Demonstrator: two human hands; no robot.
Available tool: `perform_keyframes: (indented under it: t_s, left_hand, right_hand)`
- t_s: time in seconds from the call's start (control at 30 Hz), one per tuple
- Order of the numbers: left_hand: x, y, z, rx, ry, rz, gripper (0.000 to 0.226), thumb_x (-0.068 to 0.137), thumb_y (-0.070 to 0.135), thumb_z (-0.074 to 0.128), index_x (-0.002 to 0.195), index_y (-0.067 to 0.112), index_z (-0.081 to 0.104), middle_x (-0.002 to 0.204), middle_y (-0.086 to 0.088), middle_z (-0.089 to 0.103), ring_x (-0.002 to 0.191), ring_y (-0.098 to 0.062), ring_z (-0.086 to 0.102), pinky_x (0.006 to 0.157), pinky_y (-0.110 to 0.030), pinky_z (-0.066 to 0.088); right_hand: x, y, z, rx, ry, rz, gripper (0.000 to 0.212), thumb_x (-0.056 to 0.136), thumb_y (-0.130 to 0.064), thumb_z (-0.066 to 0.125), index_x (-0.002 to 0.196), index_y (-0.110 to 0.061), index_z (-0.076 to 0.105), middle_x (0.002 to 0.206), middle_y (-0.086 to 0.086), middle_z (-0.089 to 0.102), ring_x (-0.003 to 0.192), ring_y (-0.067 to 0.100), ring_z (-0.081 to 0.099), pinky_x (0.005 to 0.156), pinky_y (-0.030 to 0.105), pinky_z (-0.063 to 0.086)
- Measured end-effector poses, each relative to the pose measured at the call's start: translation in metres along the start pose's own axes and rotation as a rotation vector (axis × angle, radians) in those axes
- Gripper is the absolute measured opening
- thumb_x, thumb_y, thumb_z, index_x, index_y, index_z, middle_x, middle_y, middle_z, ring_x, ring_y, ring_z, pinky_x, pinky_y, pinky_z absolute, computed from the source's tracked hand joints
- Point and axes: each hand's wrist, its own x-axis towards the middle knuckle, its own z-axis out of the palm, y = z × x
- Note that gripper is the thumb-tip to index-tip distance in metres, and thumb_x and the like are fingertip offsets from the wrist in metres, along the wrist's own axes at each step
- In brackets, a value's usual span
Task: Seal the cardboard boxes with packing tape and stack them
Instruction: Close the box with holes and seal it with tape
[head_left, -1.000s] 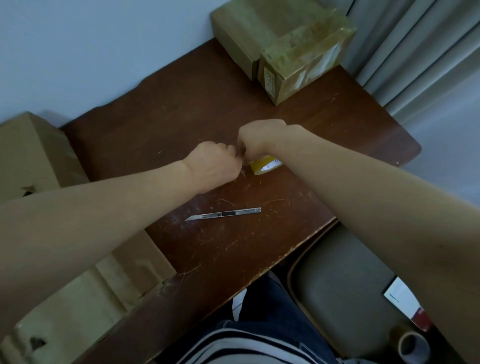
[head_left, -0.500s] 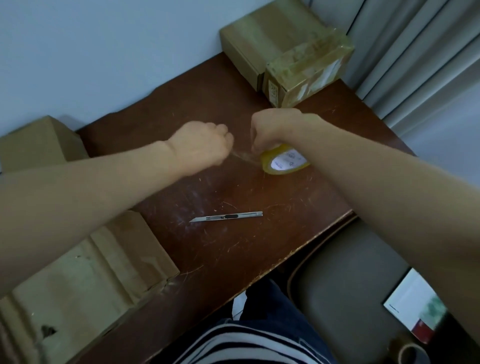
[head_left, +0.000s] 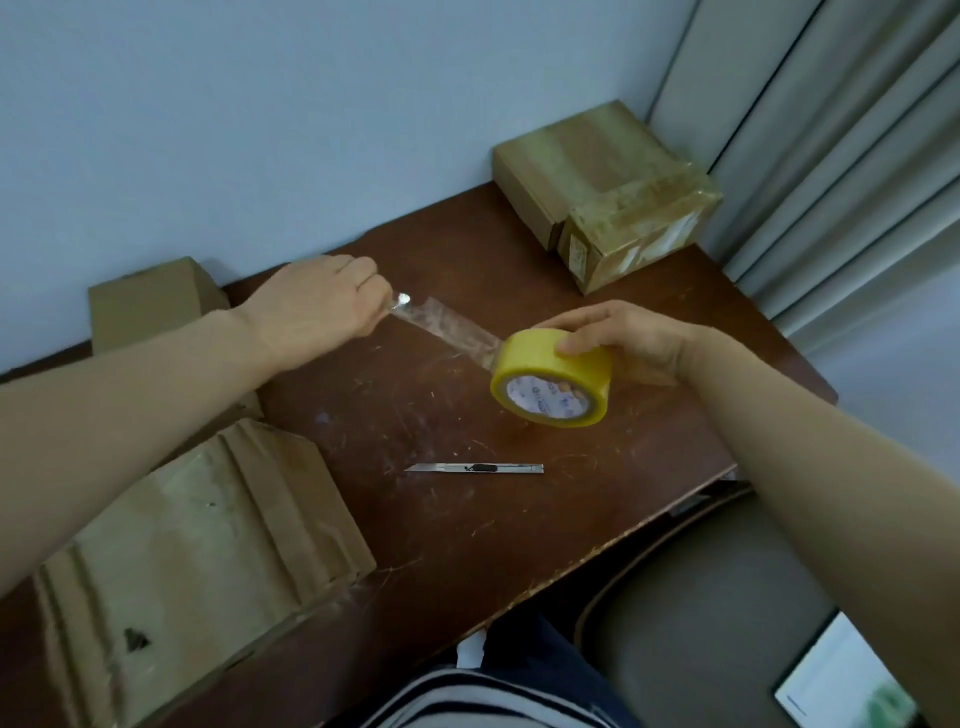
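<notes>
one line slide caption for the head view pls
Left hand pinches a clear strip stretched from the yellow tape roll in the right hand; utility knife on the table.

A scratched brown table (head_left: 597, 509) bears cardboard boxes (head_left: 197, 530) and a knife (head_left: 475, 468).

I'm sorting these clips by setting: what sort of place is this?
Probably a home or small-office room used for packing, not a warehouse: a scratched wooden desk against a plain wall, curtains on the right, and taped cardboard boxes with a yellow tape roll.
</notes>
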Motion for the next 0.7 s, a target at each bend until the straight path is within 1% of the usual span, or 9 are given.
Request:
perform_keyframes:
  t_s: [0.2, 0.3, 0.33, 0.4, 0.43, 0.5, 0.57, 0.63, 0.7]
  left_hand:
    - [-0.007, 0.009, 0.001, -0.008, -0.068, 0.064, 0.036, 0.092, 0.012, 0.034, 0.074, -0.004, 0.060, 0.066, -0.019, 0.053, 0.054, -0.031, 0.054, 0.048, -0.038, 0.048]
    - [-0.011, 0.009, 0.000, -0.030, -0.052, 0.051, 0.023, 0.088, 0.006, 0.045, 0.073, -0.003, 0.060, 0.064, -0.018, 0.052, 0.052, -0.030, 0.051, 0.046, -0.038, 0.047]
    - [-0.009, 0.008, -0.001, -0.028, -0.051, 0.053, 0.020, 0.087, 0.005, 0.048, 0.072, -0.003, 0.059, 0.064, -0.018, 0.051, 0.052, -0.030, 0.051, 0.046, -0.038, 0.047]
    - [-0.006, 0.006, -0.001, -0.025, -0.049, 0.049, 0.021, 0.088, 0.005, 0.046, 0.073, -0.003, 0.059, 0.064, -0.018, 0.051, 0.052, -0.030, 0.051, 0.046, -0.039, 0.048]
    - [-0.006, 0.004, 0.000, -0.028, -0.041, 0.039, 0.024, 0.089, 0.006, 0.043, 0.073, -0.003, 0.059, 0.065, -0.018, 0.052, 0.052, -0.031, 0.052, 0.046, -0.039, 0.048]
    - [-0.009, 0.000, 0.000, -0.019, -0.027, 0.016, 0.026, 0.089, 0.007, 0.041, 0.073, -0.003, 0.059, 0.065, -0.018, 0.052, 0.052, -0.031, 0.052, 0.046, -0.040, 0.049]
    - [-0.013, -0.001, 0.004, -0.030, -0.043, -0.013, 0.016, 0.086, -0.001, 0.050, 0.072, -0.002, 0.059, 0.065, -0.018, 0.051, 0.052, -0.031, 0.051, 0.047, -0.041, 0.048]
    - [-0.015, 0.004, 0.009, -0.048, -0.068, -0.008, 0.016, 0.085, 0.001, 0.049, 0.072, 0.000, 0.058, 0.064, -0.016, 0.051, 0.052, -0.029, 0.050, 0.046, -0.040, 0.047]
    - [-0.019, 0.010, 0.016, -0.030, -0.091, -0.005, 0.022, 0.088, 0.006, 0.046, 0.071, 0.000, 0.059, 0.064, -0.016, 0.051, 0.052, -0.029, 0.051, 0.046, -0.039, 0.048]
  right_hand:
    - [-0.005, -0.002, 0.003, -0.031, 0.069, -0.059, 0.039, 0.065, -0.035, 0.076, 0.097, -0.013, 0.076, 0.086, 0.011, 0.074, 0.071, 0.022, 0.070, 0.057, 0.029, 0.057]
    - [-0.010, -0.003, -0.001, -0.196, 0.104, -0.005, 0.046, 0.061, -0.044, 0.077, 0.095, -0.012, 0.076, 0.080, 0.008, 0.074, 0.067, 0.019, 0.070, 0.053, 0.028, 0.055]
    - [-0.013, -0.001, -0.001, -0.283, 0.110, 0.015, 0.049, 0.061, -0.049, 0.076, 0.095, -0.014, 0.077, 0.080, 0.006, 0.074, 0.068, 0.017, 0.070, 0.054, 0.028, 0.056]
    - [-0.018, 0.005, -0.004, -0.362, 0.128, 0.032, 0.046, 0.064, -0.056, 0.071, 0.097, -0.024, 0.077, 0.089, 0.000, 0.075, 0.082, 0.016, 0.071, 0.071, 0.031, 0.058]
    - [-0.021, 0.008, -0.006, -0.328, 0.111, 0.029, 0.042, 0.069, -0.055, 0.069, 0.101, -0.029, 0.076, 0.097, -0.004, 0.075, 0.092, 0.015, 0.070, 0.080, 0.031, 0.056]
    - [-0.028, 0.014, -0.010, -0.155, 0.030, 0.037, 0.035, 0.079, -0.046, 0.069, 0.112, -0.034, 0.071, 0.110, -0.005, 0.072, 0.103, 0.017, 0.068, 0.086, 0.030, 0.053]
    - [-0.031, 0.020, -0.012, -0.094, -0.007, 0.042, 0.039, 0.075, -0.030, 0.070, 0.114, -0.035, 0.068, 0.114, 0.000, 0.071, 0.105, 0.021, 0.067, 0.089, 0.034, 0.052]
    - [-0.032, 0.025, -0.015, -0.106, 0.031, 0.029, 0.039, 0.074, -0.027, 0.071, 0.113, -0.031, 0.070, 0.111, 0.003, 0.072, 0.104, 0.024, 0.067, 0.089, 0.036, 0.053]
    - [-0.032, 0.024, -0.020, -0.151, 0.076, 0.023, 0.034, 0.078, -0.029, 0.069, 0.111, -0.030, 0.071, 0.108, 0.000, 0.073, 0.100, 0.020, 0.069, 0.082, 0.033, 0.056]
